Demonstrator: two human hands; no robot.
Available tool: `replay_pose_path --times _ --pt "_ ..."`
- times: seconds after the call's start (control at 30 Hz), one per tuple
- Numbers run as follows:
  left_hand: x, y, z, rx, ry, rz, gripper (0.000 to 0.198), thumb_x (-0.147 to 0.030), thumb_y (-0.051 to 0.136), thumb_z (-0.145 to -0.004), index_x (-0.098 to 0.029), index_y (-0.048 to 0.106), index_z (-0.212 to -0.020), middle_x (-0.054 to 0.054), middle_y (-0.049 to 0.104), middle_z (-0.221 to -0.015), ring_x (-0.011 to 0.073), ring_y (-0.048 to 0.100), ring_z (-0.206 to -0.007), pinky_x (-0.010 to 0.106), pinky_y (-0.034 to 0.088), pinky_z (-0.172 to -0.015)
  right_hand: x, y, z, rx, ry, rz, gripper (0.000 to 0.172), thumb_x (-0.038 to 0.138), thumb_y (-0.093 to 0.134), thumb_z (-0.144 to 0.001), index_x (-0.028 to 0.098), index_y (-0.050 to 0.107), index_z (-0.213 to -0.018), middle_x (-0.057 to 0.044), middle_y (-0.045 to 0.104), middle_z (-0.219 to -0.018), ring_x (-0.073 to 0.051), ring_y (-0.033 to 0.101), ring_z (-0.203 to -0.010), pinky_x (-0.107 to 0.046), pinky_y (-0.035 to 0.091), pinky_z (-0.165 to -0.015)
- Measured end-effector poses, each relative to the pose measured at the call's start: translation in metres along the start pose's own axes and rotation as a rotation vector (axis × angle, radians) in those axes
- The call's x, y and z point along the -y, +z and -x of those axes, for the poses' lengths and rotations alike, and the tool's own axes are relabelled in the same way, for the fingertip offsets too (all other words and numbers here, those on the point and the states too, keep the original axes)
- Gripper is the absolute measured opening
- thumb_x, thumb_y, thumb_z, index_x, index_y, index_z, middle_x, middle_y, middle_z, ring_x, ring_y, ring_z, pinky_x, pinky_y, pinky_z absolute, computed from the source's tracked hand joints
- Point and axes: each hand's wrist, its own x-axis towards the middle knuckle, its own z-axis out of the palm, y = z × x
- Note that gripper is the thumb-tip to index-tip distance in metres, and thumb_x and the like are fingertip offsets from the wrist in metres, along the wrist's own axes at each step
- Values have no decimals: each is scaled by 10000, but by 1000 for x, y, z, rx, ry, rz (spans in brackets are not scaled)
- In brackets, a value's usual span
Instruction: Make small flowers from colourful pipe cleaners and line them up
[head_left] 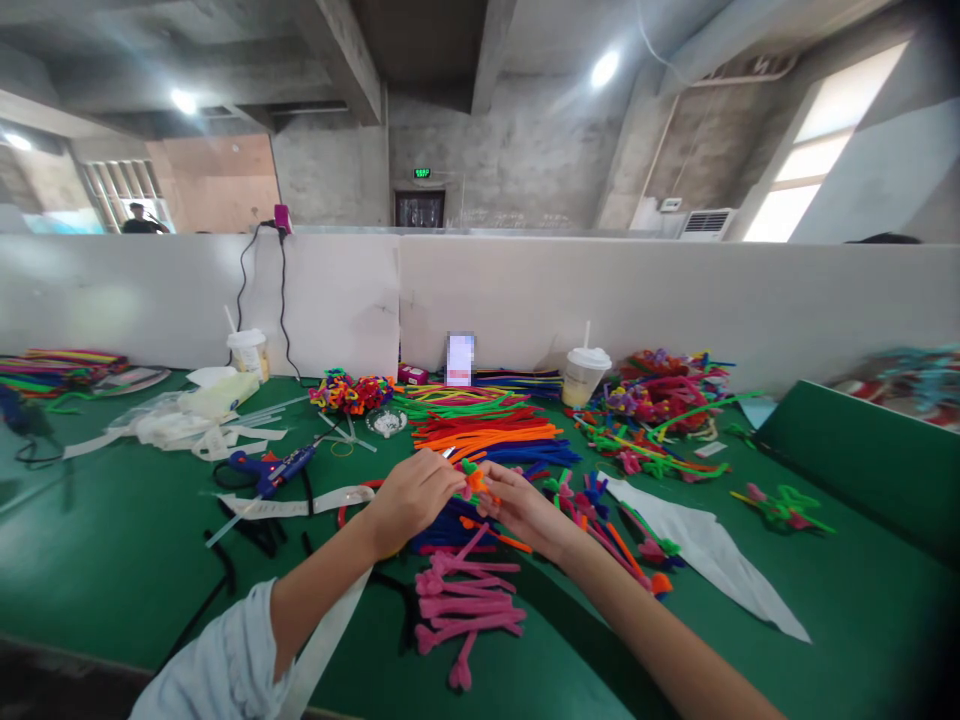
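Both hands meet above the middle of the table. My left hand (416, 498) and my right hand (521, 508) are closed around a small orange and green pipe-cleaner piece (474, 480), whose lower part my fingers hide. A small pale, shiny tip shows by my left fingers; I cannot make out what it is. Below the hands lie pink pipe-cleaner pieces (469, 605) with looped ends. Just behind are rows of orange pipe cleaners (487, 437) and blue pipe cleaners (536, 455). Finished-looking twisted pieces (626, 535) lie beside my right forearm.
On the left, a blue glue gun (281, 470) rests near white paper strips. Two lidded cups (586, 375) (249, 352), a phone (460, 360) and a pile of twisted pipe-cleaner shapes (664, 390) stand towards the white partition (675, 290). White paper (697, 550) lies right.
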Motion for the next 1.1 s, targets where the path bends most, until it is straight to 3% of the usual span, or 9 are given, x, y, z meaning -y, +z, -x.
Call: replay_pose_path --times 0.53,0.6,0.7,0.8,0.9,1.1 --pt "-1 -2 1 -15 -37 79 151 -157 419 -867 -140 562 -821 31 601 -746 133 519 -734 259 444 -682 2 1 1 -10 1 18 224 320 699 -650 176 543 -720 43 442 -599 -70 395 -535 -231 354 -569" --pt "0 -2 1 -66 -127 162 130 -168 445 -853 -148 563 -803 31 595 -740 133 519 -736 257 439 -685 4 1 2 -16 0 28 219 321 695 -657 182 543 -734 42 449 -610 -74 403 -543 -232 352 -574" --pt "1 -1 -3 -114 -403 358 164 -195 436 -852 -143 568 -769 36 581 -736 127 524 -722 246 430 -672 5 1 4 -7 -12 64 201 320 679 -674 188 544 -745 41 456 -617 -79 408 -543 -233 339 -568" --pt "3 -1 -7 51 -635 610 254 -221 371 -869 -132 590 -776 26 570 -687 109 516 -621 224 417 -594 5 -1 5 34 -17 111 180 308 664 -689 186 548 -752 34 476 -634 -85 429 -559 -234 336 -580" --pt "3 0 -8 214 -716 815 229 -235 412 -836 -126 599 -763 4 543 -634 90 480 -543 199 383 -519 3 -5 5 76 -12 135 154 291 646 -709 185 551 -766 28 496 -657 -92 453 -589 -238 343 -605" --pt "2 0 -8 270 -790 1018 151 -248 500 -761 -118 571 -730 -7 521 -629 83 468 -539 195 373 -520 4 -5 5 93 -45 135 124 281 620 -733 188 561 -789 16 502 -711 -107 480 -657 -252 366 -643"
